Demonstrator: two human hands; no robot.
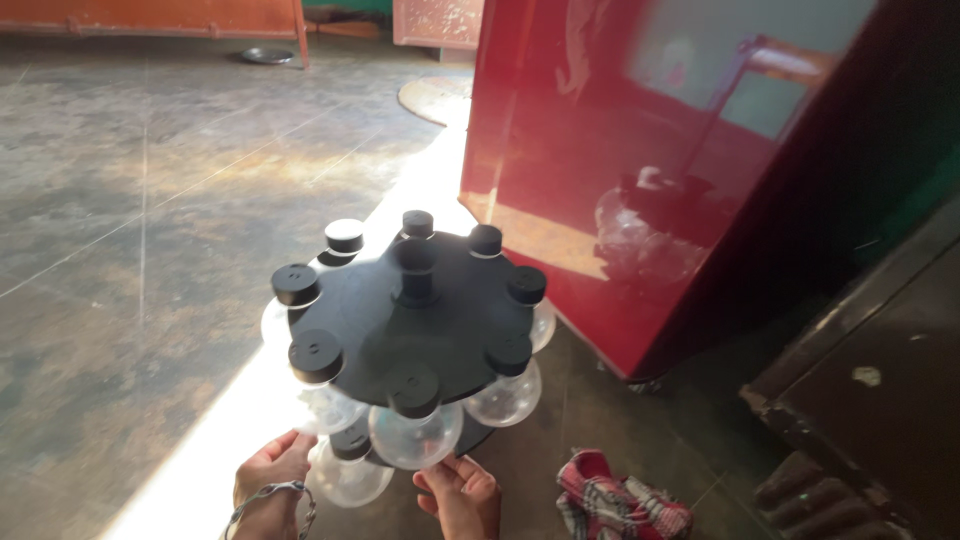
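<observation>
**Black jar carousel, steadied from below**

Black plastic disc of the carousel (420, 330) seen from above, ringed with clear globe jars under black caps, central post upright. Judged step: holding and steadying the carousel above the floor, or working at its lowest jars; no telling which.

Left hand (272, 478), metal bangle at the wrist, just below the carousel's near-left edge, fingers curled up against the lower jar (350, 472). Right hand (462, 497) just below the carousel's near edge, fingertips touching the underside of the front jar (415, 432). Cannot tell whether either hand is clamped on glass or merely pressed against it: palms and thumbs mostly out of sight.

So: carousel directly above and ahead of both hands, touched only at its near underside, far half unsupported.

Next move, by judgement, calls for a level disc, a firmer hold under the base rather than on round glass, and slow motion.

Beyond and right of the carousel, near it: glossy red cabinet (600, 150). Right of the carousel, low on the stone floor (120, 250): checked cloth (620, 505).
</observation>
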